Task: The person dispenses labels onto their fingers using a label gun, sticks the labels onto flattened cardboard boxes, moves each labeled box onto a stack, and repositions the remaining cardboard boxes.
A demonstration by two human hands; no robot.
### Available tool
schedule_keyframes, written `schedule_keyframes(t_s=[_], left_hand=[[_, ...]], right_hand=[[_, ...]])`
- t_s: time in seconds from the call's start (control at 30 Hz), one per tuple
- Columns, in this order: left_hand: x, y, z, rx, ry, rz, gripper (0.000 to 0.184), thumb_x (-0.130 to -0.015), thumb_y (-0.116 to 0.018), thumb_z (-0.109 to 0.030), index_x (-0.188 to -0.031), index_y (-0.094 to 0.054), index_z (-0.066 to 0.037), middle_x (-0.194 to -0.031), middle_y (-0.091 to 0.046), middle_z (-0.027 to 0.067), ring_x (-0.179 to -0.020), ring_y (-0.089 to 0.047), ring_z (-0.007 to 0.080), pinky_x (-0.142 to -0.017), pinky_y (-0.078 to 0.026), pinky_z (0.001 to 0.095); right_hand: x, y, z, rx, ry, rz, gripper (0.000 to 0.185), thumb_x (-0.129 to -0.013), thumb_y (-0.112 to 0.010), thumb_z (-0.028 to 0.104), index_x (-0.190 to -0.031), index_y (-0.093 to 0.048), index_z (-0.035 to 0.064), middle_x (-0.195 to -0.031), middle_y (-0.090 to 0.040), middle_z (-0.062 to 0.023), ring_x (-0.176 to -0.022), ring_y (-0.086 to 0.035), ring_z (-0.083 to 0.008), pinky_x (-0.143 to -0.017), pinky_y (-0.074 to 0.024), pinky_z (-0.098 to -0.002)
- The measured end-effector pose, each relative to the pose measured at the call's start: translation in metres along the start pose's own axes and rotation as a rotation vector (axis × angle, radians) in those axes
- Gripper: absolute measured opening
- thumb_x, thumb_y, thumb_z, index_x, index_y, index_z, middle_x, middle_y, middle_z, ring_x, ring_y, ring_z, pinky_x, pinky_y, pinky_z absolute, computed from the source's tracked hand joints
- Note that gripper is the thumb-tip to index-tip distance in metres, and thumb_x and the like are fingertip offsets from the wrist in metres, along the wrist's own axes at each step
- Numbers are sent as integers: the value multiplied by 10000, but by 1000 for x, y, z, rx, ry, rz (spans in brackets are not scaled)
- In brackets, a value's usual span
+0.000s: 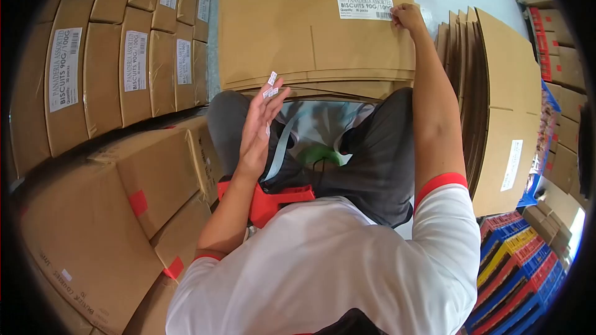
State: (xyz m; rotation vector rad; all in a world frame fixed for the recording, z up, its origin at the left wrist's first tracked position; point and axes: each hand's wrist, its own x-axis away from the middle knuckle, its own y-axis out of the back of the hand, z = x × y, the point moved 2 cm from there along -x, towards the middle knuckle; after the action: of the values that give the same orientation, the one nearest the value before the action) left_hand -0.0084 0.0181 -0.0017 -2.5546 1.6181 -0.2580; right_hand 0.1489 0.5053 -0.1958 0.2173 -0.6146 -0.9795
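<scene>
My left hand (264, 115) is raised over my lap with the fingers stretched out. Small white printed stickers (271, 92) cling to its fingertips, and another sits lower on the hand. My right hand (406, 17) is at the right end of a white biscuit label (365, 7) on a flat cardboard carton (267, 31). Its fingers are curled together against the label; whatever they pinch, if anything, is hidden. The carton lies on top of a stack of flattened cartons in front of my knees. A red handheld tool (267, 205), perhaps a tape dispenser, rests by my left hip.
Sealed biscuit boxes (99, 68) are stacked along the left, with more taped boxes (81, 229) nearer me. Flattened cartons (512, 80) stand upright at my right. Behind them are coloured crates (515, 267) and shelved boxes (565, 62).
</scene>
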Motion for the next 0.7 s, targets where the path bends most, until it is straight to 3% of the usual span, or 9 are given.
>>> schedule_keyframes(t_s=[0.2,0.4,0.5,0.6,0.67,0.7], left_hand=[[-8,-2,5,-31,18,-4,950,-970,-543,-618,-1635,-246,-7,-1672,-311,258,-1533,-366,413,-1257,-226,491],[-11,-7,7,-33,29,13,957,-962,-544,-618,-1634,-245,-6,-1670,-312,260,-1527,-374,416,-1258,-228,488],[-12,-8,5,-41,36,16,965,-959,-542,-625,-1633,-246,-1,-1671,-310,260,-1530,-370,415,-1258,-228,489],[-13,-9,6,-42,47,8,973,-954,-545,-631,-1631,-248,2,-1673,-307,258,-1531,-368,414,-1259,-227,488],[-13,-8,6,-36,40,8,975,-954,-549,-632,-1631,-248,1,-1676,-302,254,-1531,-368,412,-1259,-225,486],[-13,-7,7,-37,35,10,975,-954,-549,-632,-1631,-248,1,-1676,-302,254,-1531,-368,412,-1259,-225,486]], right_hand=[[-41,-6,-19,171,43,108,208,-966,-696,193,-856,-713,18,-670,-650,-52,-539,-597,-146,-522,-490,-329],[-44,-9,-20,228,81,33,271,-907,-753,276,-814,-721,24,-655,-680,-85,-544,-641,-185,-539,-501,-349],[-29,-12,-4,336,52,54,310,-879,-786,340,-860,-741,34,-721,-722,-96,-610,-680,-217,-597,-531,-379],[-10,-15,9,489,96,-108,374,-869,-830,370,-768,-711,30,-705,-708,-71,-652,-656,-210,-660,-535,-374],[-10,-13,7,533,13,-134,433,-810,-862,467,-918,-762,60,-915,-781,-119,-868,-741,-302,-786,-565,-425],[-11,-7,7,532,16,-139,433,-810,-862,467,-918,-762,60,-915,-781,-119,-868,-741,-302,-786,-565,-425]])
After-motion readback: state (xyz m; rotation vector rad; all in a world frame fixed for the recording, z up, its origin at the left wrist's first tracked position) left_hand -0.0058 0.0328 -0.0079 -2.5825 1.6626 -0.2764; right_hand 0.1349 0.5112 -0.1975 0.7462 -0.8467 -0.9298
